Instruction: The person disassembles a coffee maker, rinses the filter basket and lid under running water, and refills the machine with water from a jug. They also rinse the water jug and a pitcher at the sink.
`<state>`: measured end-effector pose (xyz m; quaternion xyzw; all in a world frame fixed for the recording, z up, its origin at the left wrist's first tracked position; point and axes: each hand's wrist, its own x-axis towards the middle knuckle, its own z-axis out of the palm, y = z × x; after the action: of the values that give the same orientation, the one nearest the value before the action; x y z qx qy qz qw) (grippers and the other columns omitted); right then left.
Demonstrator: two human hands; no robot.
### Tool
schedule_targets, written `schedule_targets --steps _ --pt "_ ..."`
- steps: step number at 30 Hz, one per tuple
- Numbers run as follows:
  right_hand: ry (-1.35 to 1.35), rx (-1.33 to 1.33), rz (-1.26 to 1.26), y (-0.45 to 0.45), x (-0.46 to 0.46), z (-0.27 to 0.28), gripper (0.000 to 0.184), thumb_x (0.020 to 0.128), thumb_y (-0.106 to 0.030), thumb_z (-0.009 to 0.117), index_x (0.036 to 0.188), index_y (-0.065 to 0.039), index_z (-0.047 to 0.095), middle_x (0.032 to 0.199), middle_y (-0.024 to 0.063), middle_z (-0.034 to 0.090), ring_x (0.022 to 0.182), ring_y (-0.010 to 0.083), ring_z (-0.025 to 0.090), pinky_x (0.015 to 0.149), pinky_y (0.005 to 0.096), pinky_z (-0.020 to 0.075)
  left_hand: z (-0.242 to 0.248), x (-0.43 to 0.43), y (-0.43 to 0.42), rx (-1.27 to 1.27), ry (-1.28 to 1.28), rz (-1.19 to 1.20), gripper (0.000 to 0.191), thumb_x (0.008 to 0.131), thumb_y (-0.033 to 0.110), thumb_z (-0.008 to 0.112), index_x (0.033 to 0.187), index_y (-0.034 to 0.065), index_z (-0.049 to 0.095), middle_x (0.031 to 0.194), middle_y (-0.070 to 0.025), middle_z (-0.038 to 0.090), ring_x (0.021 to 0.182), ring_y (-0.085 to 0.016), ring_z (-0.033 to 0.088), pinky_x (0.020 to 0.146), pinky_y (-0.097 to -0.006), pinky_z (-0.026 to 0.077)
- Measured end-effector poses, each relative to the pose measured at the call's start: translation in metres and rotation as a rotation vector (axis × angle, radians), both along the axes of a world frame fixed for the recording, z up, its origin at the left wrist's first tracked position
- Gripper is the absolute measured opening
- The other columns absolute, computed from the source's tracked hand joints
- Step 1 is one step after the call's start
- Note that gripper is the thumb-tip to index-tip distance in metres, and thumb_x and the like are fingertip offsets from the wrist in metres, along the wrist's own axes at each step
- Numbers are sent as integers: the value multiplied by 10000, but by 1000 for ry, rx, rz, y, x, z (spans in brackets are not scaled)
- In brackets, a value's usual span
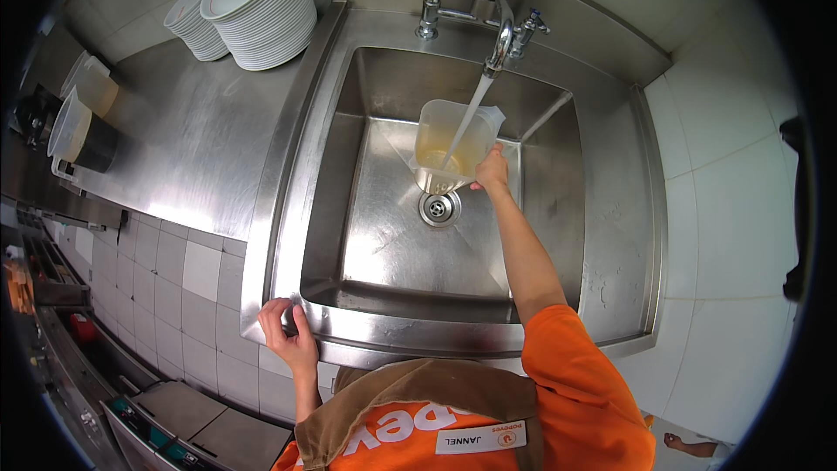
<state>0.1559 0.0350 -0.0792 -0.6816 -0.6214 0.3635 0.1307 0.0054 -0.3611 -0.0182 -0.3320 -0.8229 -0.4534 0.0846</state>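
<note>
My right hand (492, 169) grips a translucent plastic pitcher (428, 127) by its side at the right, holding it tilted inside the stainless steel sink basin (405, 255). A stream of water runs from the curved faucet spout (503, 46) into the pitcher, where yellowish, cloudy liquid shows near the bottom. The sink drain (439, 209) lies just below the pitcher's lower edge. My left hand (288, 333) rests on the sink's front left corner, its fingers over the metal rim and apart, with nothing held.
Two stacks of white plates (261, 19) stand on the steel counter (189, 124) left of the sink. Two plastic pitchers (82, 137) are at that counter's far left, one with dark contents. A tiled wall (726, 222) borders the right side. Another person's hand (673, 439) shows at lower right.
</note>
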Motion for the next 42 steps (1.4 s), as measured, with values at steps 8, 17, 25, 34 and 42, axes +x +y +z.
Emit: schedule_targets --steps 8,17,25,34,42 --pt "53 49 -10 7 2 -17 423 777 85 489 1162 57 318 938 261 606 546 328 645 394 326 549 1 0 0 -10 12 -5 87 803 43 602 863 -14 575 897 -141 581 873 -301 534 781 -390 418" --pt "65 58 -2 8 4 -19 418 786 41 520 1160 60 335 941 257 609 543 341 641 346 342 526 1 0 -1 -13 5 -10 80 798 34 603 859 -12 578 896 -142 579 878 -302 535 783 -389 422" --pt "237 50 107 10 10 -24 566 757 -165 686 1240 -47 416 973 174 634 569 286 645 407 355 544 4 0 3 41 -13 18 158 701 48 694 808 5 586 864 -125 580 846 -287 546 766 -368 422" --pt "218 87 30 26 21 -47 414 855 -151 574 1132 42 334 797 218 592 398 264 579 256 313 425 11 -3 1 74 -55 -86 185 716 106 730 812 18 599 859 -103 582 842 -267 559 727 -340 459" --pt "372 356 -653 23 78 -16 730 793 -668 499 1029 21 449 625 135 546 388 208 512 353 293 438 25 -88 -49 233 -206 -448 221 747 83 709 932 12 612 961 -105 597 947 -266 556 822 -345 452"
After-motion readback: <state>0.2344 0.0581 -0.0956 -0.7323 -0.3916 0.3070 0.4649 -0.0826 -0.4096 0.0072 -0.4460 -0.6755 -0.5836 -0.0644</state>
